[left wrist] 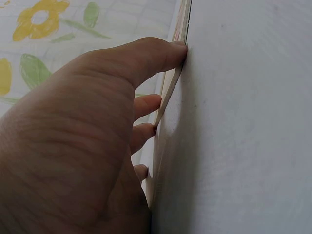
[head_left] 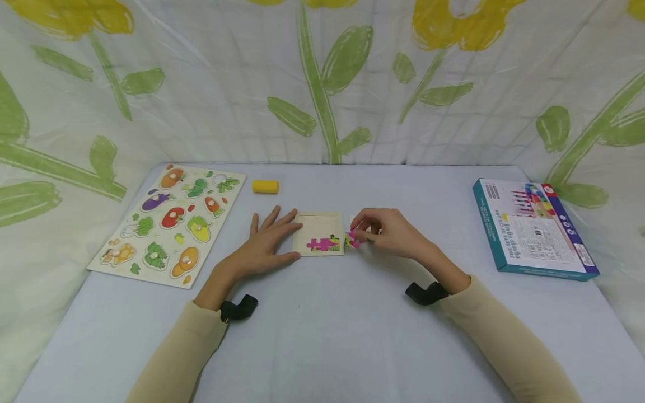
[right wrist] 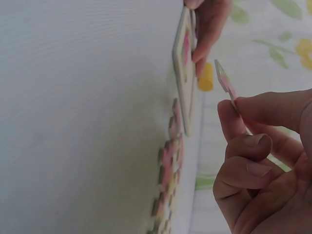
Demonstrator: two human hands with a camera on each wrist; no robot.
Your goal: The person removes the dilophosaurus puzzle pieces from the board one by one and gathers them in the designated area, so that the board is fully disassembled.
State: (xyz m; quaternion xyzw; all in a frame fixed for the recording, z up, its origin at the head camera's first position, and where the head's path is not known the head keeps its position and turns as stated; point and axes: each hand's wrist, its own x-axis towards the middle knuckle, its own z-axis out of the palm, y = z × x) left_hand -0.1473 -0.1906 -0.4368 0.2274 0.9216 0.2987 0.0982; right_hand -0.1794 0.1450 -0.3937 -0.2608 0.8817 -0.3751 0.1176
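A square wooden puzzle tray [head_left: 318, 217] lies flat, with joined pink and green pieces [head_left: 322, 244] along its lower right inside. My left hand [head_left: 264, 244] rests at the tray's left side, fingers spread and fairly straight, thumb and fingertips touching its edge in the left wrist view. Between right thumb and index finger, my right hand [head_left: 385, 232] pinches a pink and green jigsaw piece [right wrist: 224, 82] just right of the tray, raised off the table in the right wrist view. Below it lie several loose jigsaw pieces [right wrist: 168, 165], mostly hidden by that hand in the head view.
A vegetable peg puzzle board [head_left: 168, 235] lies at the left. Behind the left hand is a yellow cylinder [head_left: 265, 186]. At the right sits a teal and white box [head_left: 536, 232]. A flower-patterned curtain [head_left: 227, 84] hangs behind the table.
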